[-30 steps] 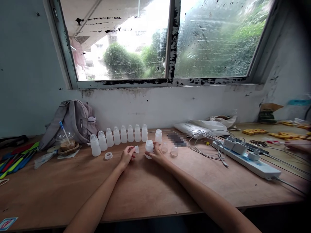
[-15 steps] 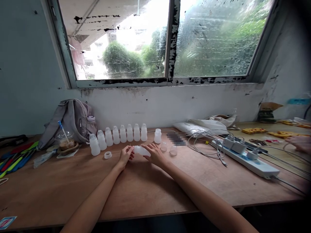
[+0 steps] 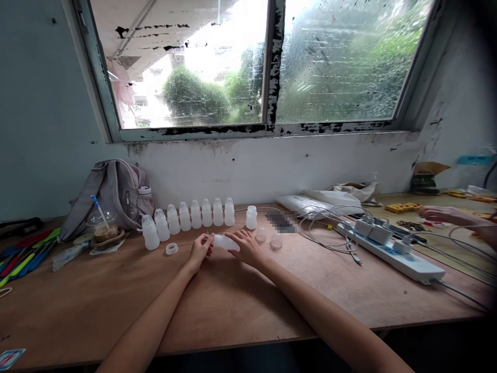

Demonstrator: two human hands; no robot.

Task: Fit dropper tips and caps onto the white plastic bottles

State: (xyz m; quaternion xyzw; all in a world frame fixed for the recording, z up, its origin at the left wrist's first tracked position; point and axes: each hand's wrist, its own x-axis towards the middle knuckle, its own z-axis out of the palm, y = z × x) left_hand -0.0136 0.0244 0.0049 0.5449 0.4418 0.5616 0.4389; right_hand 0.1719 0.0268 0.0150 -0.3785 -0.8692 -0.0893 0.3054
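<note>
A frosted white baby bottle [image 3: 226, 242] lies on its side on the wooden table, its neck toward the left. My right hand [image 3: 246, 246] is closed over its base end. At the neck end, my left hand [image 3: 201, 251] pinches thumb and fingertips together; what is between them is too small to make out. A row of several capped baby bottles [image 3: 196, 213] stands behind my hands. To their right stands an uncapped bottle [image 3: 251, 217]. One white collar ring [image 3: 171, 248] rests left of my left hand, and clear caps [image 3: 276, 241] lie to the right.
Cables [image 3: 330, 228] and a white power strip [image 3: 396, 254] occupy the right side. A backpack [image 3: 114, 191], an iced drink cup [image 3: 104, 228] and colourful flat tools [image 3: 27, 254] lie at left. A co-worker's hand [image 3: 446, 215] is at far right, near yellow parts [image 3: 404, 208].
The co-worker's hand at far right has reached further left over the table. My own hands and the bottle between them look nearly unchanged; the view has shifted slightly.
</note>
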